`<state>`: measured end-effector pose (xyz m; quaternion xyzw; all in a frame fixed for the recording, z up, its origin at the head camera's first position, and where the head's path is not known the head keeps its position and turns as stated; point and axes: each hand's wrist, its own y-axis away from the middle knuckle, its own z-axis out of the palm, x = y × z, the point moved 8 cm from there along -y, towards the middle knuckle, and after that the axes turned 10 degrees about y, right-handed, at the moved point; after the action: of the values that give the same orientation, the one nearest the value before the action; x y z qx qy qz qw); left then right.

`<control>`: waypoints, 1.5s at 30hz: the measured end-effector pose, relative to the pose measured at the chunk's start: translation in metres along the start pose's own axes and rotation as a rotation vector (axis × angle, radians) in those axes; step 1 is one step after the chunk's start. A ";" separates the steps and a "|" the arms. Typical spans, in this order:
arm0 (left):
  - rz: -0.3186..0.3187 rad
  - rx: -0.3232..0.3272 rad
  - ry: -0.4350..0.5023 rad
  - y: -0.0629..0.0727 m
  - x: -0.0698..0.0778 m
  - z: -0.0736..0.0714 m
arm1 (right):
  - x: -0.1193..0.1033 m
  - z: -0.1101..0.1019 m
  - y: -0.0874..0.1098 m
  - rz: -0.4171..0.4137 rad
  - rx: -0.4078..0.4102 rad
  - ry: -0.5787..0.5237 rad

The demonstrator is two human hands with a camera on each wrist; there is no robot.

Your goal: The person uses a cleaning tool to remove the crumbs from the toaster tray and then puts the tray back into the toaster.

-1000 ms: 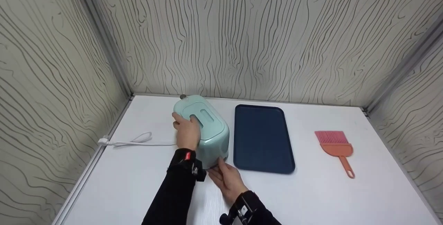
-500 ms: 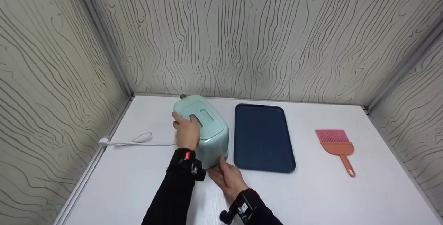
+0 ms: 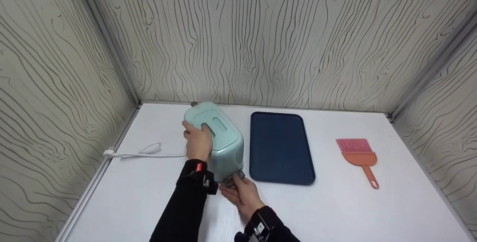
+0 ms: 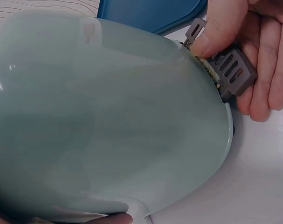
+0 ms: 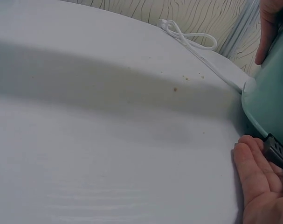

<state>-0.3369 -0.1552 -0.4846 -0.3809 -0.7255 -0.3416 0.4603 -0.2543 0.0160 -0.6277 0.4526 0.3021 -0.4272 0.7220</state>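
Note:
A mint-green toaster point(image 3: 227, 160) with two long slots on top stands at the left of the table. My left hand point(image 3: 198, 143) grips it from above, fingers at its left side and over the near slot. At the toaster's near lower end, my right hand point(image 3: 244, 195) pinches a grey slotted crumb tray point(image 4: 233, 70) between thumb and fingers. The tray sticks partly out of the base, and yellowish crumbs show along it in the left wrist view. The right fingers lie palm up beneath it in the right wrist view. The tray's inner part is hidden inside the toaster.
A dark blue rectangular tray point(image 3: 281, 149) lies right of the toaster. Farther right is an orange brush point(image 3: 359, 158) with pink bristles. A white cord point(image 3: 149, 155) runs left from the toaster. Several brown crumbs point(image 5: 175, 89) dot the white table point(image 3: 335, 212).
The crumb tray has slid out of the toaster's near end toward me, pinched by my right hand. My left hand keeps its grip on the toaster. The head view has shifted slightly.

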 end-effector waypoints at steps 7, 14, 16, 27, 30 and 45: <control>-0.011 -0.012 0.009 0.001 0.000 0.000 | -0.001 0.001 0.000 -0.011 -0.011 -0.023; -0.022 -0.010 0.001 0.000 -0.002 -0.001 | -0.001 -0.001 0.002 -0.032 0.015 0.015; -0.020 -0.008 -0.001 0.000 -0.002 -0.001 | -0.001 -0.002 0.002 -0.035 0.024 0.018; -0.016 -0.004 -0.008 0.001 -0.001 -0.001 | -0.002 -0.005 0.002 -0.034 0.011 0.005; -0.003 0.014 -0.010 0.001 -0.001 -0.002 | -0.003 -0.007 0.004 -0.029 0.017 0.016; -0.009 0.015 0.000 0.001 -0.002 -0.001 | -0.003 -0.014 0.015 -0.008 -0.038 0.012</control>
<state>-0.3355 -0.1560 -0.4863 -0.3741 -0.7297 -0.3381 0.4618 -0.2430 0.0327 -0.6251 0.4403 0.3165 -0.4217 0.7267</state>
